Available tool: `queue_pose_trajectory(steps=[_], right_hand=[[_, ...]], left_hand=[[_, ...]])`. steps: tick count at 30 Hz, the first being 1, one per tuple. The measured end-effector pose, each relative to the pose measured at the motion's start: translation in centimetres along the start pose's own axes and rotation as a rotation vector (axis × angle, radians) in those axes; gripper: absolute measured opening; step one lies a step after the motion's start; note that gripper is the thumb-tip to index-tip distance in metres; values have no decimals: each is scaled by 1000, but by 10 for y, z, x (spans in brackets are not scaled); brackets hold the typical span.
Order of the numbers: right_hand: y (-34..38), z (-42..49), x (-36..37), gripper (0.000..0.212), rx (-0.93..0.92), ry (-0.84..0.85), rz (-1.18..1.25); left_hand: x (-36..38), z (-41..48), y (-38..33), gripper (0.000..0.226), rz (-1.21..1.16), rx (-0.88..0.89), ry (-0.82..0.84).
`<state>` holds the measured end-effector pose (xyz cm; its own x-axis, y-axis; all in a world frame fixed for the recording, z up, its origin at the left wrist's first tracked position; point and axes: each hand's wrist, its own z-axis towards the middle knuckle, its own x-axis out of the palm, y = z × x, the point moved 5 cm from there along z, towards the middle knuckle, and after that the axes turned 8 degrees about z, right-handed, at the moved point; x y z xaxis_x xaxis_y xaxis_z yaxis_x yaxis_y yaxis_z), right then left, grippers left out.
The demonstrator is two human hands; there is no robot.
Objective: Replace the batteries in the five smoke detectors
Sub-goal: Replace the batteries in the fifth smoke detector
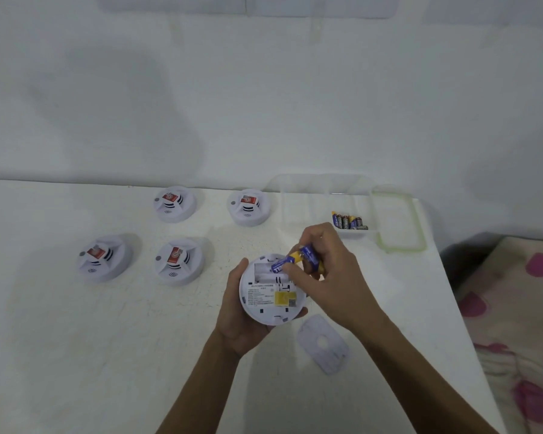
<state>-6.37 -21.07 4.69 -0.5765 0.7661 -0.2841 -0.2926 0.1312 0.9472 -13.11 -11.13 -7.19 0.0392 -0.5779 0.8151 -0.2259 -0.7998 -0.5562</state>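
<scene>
— What's the person got there?

— A white smoke detector (271, 294), turned back-side up. The left hand (243, 317) cups it from below and from the left, fingers curled round its rim, holding it just above the white desk (107, 355). Its battery bay is open at the far end.

— And the other hand?

— The right hand (329, 270) is clamped on blue-and-yellow batteries (290, 261) — one pinched at the fingertips, its end tilted down into the open bay, and another tucked further back in the same grip (how many in all, I cannot tell).

— Where's the cover?

— A flat white plate (323, 347) lies on the desk just right of the left wrist, under the right forearm.

— The other detectors?

— Four of them, face up, each with a red label on top. Two at the back near the wall: one to the left (174, 203), one to the right (248, 206). Two nearer: the leftmost (101, 258), and one beside it (179, 261).

— Spare batteries?

— A few lie in a clear plastic box (295, 208) at the back right of the desk, a small cluster (349, 221) in its near right corner. Its green-rimmed lid (398, 222) rests just beside it. To the right of the desk there's a bed (514, 324) with a pink-spotted sheet.
</scene>
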Motion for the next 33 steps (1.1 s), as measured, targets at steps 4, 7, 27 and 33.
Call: queue_pose_trajectory(steps=[4,7,27,33], right_hand=[[-4,-5,8,22,-101,6,-188],[-4,-6,11,16,-260,-29,-329],[6,-2,27,24,-599,222,-685],[1,1,26,35,-468,312,-692]], left_hand=[[8,-4,-9,72,-8,110,-110],[8,-5,-9,74,13,111,-132],[4,-5,-7,57,119,102,-170],[16,-6,-10,65,44,85,-124]])
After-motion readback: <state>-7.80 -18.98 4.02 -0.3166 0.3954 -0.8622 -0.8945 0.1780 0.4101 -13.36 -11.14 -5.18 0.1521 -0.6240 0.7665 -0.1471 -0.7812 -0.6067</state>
